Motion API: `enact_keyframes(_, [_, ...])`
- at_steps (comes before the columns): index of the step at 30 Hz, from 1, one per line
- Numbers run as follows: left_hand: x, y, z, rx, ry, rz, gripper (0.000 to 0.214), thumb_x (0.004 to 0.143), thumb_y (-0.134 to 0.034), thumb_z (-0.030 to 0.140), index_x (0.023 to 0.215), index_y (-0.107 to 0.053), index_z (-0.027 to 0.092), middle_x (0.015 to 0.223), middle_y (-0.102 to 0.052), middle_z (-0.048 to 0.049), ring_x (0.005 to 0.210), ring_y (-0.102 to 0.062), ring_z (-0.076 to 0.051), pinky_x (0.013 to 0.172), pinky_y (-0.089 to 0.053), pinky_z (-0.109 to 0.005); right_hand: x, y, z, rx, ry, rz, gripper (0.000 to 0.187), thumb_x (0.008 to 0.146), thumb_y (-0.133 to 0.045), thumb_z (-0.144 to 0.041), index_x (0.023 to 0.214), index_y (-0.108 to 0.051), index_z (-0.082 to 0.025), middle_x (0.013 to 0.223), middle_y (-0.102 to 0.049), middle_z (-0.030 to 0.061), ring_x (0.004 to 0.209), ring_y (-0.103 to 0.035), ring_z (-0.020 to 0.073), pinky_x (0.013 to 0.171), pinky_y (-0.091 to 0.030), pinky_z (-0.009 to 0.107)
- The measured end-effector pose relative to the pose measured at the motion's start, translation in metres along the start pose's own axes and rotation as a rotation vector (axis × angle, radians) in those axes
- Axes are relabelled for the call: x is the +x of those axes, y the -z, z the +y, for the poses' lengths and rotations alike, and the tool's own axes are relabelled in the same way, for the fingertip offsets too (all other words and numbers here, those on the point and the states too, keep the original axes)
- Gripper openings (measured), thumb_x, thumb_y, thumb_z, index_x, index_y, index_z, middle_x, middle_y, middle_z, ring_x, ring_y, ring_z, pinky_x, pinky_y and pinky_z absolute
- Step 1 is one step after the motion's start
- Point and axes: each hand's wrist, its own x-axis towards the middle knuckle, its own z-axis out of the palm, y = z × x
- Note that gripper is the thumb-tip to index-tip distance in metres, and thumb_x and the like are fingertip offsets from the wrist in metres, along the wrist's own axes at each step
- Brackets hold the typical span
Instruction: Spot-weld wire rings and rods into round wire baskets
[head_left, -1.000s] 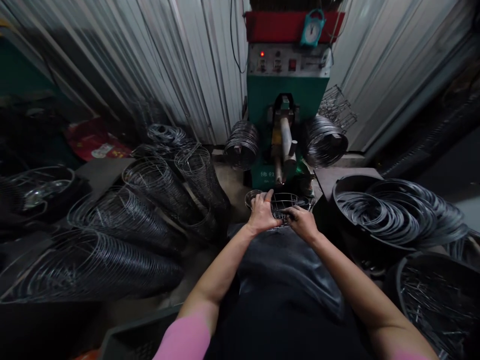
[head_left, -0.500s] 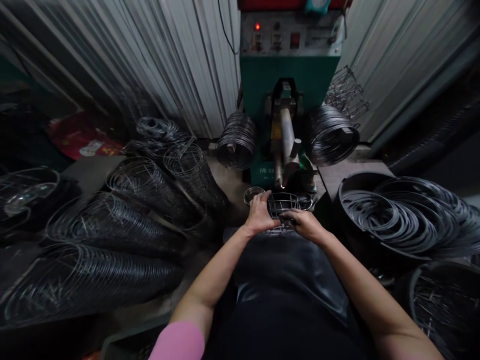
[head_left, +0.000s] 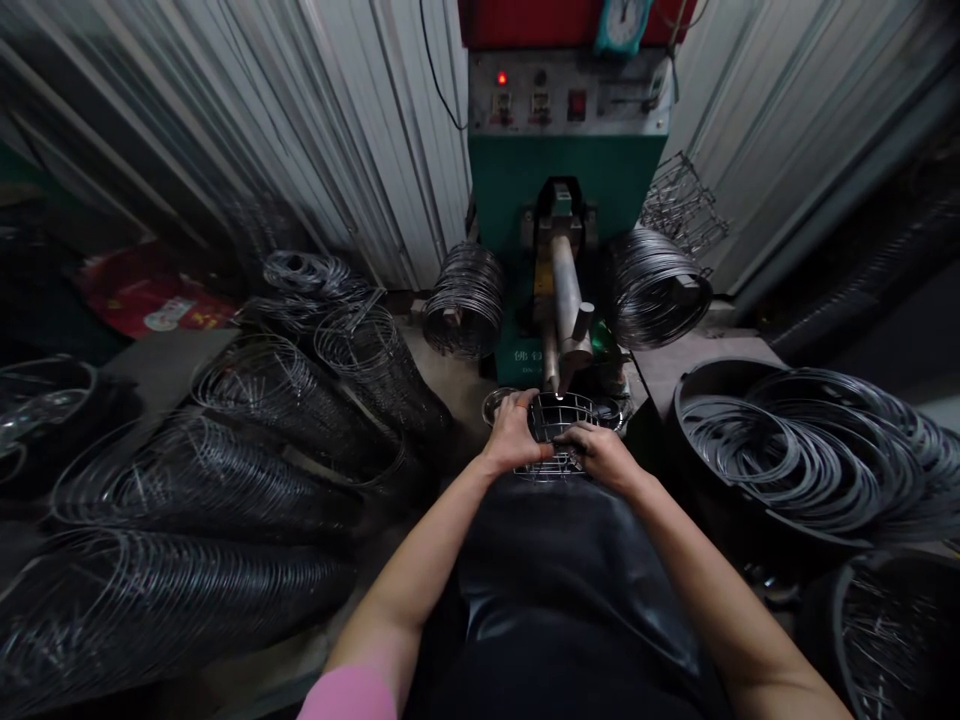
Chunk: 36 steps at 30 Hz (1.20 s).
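Note:
Between my hands is a round wire basket (head_left: 574, 402), directly under the tip of a green spot welding machine (head_left: 562, 345). My left hand (head_left: 514, 438) grips its left side, with the thumb stretched across toward the middle and tape-like bands on the thumb and a finger. On the near right side, my right hand (head_left: 600, 450) is closed with fingertips pressed at the wires; any small piece in them is too dark to make out. A small bright spot shows at the machine's tip, by the basket's far rim.
Stacked wire baskets (head_left: 217, 490) lie in long rows on the left. Wire coils (head_left: 463, 300) hang on both sides of the machine. A black tub (head_left: 686, 400) of wire rings and a bin (head_left: 836, 610) of short wires stand at right.
The camera view has tilted up slightly, so the machine and its dial sit lower in the picture. Both hands keep their hold on the basket, with little visible shift.

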Motion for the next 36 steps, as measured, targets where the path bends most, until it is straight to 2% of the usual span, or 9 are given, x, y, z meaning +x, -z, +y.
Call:
enact_keyframes(8, [0.017,-0.002,-0.002,0.008,0.06,-0.021,0.087,0.046,-0.077,0.039,0.122,-0.042,0.017,0.114,-0.048,-0.0103,0.109,-0.045,-0.029,0.094,-0.038,-0.041,0.013,0.002,0.006,-0.035,-0.019,0.053,0.031,0.072,-0.05,-0.003,0.09,-0.066,-0.021,0.091,-0.067,0.0037,0.085,-0.063,0.0162,0.074,-0.048,0.024])
enact_keyframes(12, [0.016,-0.003,0.002,0.045,0.087,0.023,0.087,0.045,-0.077,0.035,0.122,-0.041,0.02,0.115,-0.047,-0.0096,0.111,-0.044,-0.03,0.096,-0.036,-0.042,0.009,-0.003,0.006,-0.086,-0.063,0.078,0.035,0.074,-0.049,-0.003,0.097,-0.066,-0.023,0.097,-0.067,0.0043,0.087,-0.063,0.0176,0.075,-0.048,0.026])
enact_keyframes(17, [0.03,0.0,0.003,0.061,0.141,0.035,0.086,0.047,-0.076,0.035,0.123,-0.041,0.018,0.118,-0.046,-0.0117,0.113,-0.042,-0.031,0.096,-0.036,-0.044,0.024,0.0,0.006,-0.122,-0.142,0.122,0.036,0.071,-0.05,-0.002,0.096,-0.066,-0.024,0.1,-0.066,0.0043,0.089,-0.063,0.02,0.076,-0.048,0.029])
enact_keyframes(20, [0.038,-0.001,0.0,0.057,0.18,0.014,0.085,0.047,-0.077,0.035,0.123,-0.042,0.019,0.118,-0.048,-0.0118,0.113,-0.044,-0.031,0.094,-0.036,-0.043,0.024,0.001,0.001,-0.076,-0.204,0.222,0.029,0.073,-0.054,-0.009,0.095,-0.066,-0.024,0.104,-0.064,0.0056,0.09,-0.061,0.0208,0.075,-0.047,0.03])
enact_keyframes(22, [0.039,-0.002,-0.002,0.055,0.175,0.019,0.085,0.047,-0.077,0.034,0.123,-0.042,0.02,0.118,-0.048,-0.0109,0.113,-0.044,-0.03,0.095,-0.036,-0.042,0.013,-0.001,-0.003,0.041,-0.26,0.351,0.022,0.074,-0.058,-0.019,0.096,-0.063,-0.022,0.103,-0.063,0.0067,0.091,-0.06,0.0206,0.076,-0.046,0.031])
enact_keyframes(24, [0.041,-0.003,-0.003,0.059,0.16,0.035,0.086,0.046,-0.078,0.034,0.123,-0.042,0.021,0.119,-0.047,-0.0103,0.114,-0.043,-0.029,0.095,-0.036,-0.041,-0.005,-0.006,-0.006,0.239,-0.391,0.451,0.025,0.072,-0.063,-0.03,0.094,-0.061,-0.019,0.091,-0.064,0.0057,0.084,-0.059,0.0194,0.073,-0.046,0.03])
enact_keyframes(27, [0.046,-0.003,-0.004,0.073,0.151,0.055,0.088,0.044,-0.079,0.033,0.123,-0.042,0.021,0.121,-0.046,-0.0098,0.115,-0.041,-0.03,0.096,-0.035,-0.041,-0.036,-0.016,-0.007,0.662,-0.683,0.434,0.03,0.064,-0.069,-0.039,0.084,-0.059,-0.018,0.068,-0.058,-0.001,0.062,-0.053,0.0133,0.057,-0.042,0.025])
enact_keyframes(31, [0.059,-0.002,-0.006,0.054,0.201,0.038,0.086,0.046,-0.078,0.034,0.123,-0.043,0.019,0.121,-0.046,-0.0114,0.116,-0.041,-0.031,0.095,-0.035,-0.043,-0.067,-0.026,-0.001,1.179,-0.937,0.419,0.027,0.058,-0.073,-0.034,0.075,-0.06,-0.017,0.053,-0.046,-0.0068,0.046,-0.04,0.0064,0.041,-0.03,0.019])
enact_keyframes(36, [0.067,-0.003,-0.01,-0.005,0.203,0.039,0.084,0.046,-0.078,0.038,0.121,-0.045,0.017,0.12,-0.048,-0.0127,0.116,-0.042,-0.031,0.095,-0.034,-0.044,-0.092,-0.024,0.008,1.451,-1.07,0.461,0.022,0.059,-0.073,-0.017,0.08,-0.066,-0.015,0.055,-0.053,-0.0026,0.05,-0.049,0.0072,0.044,-0.041,0.018])
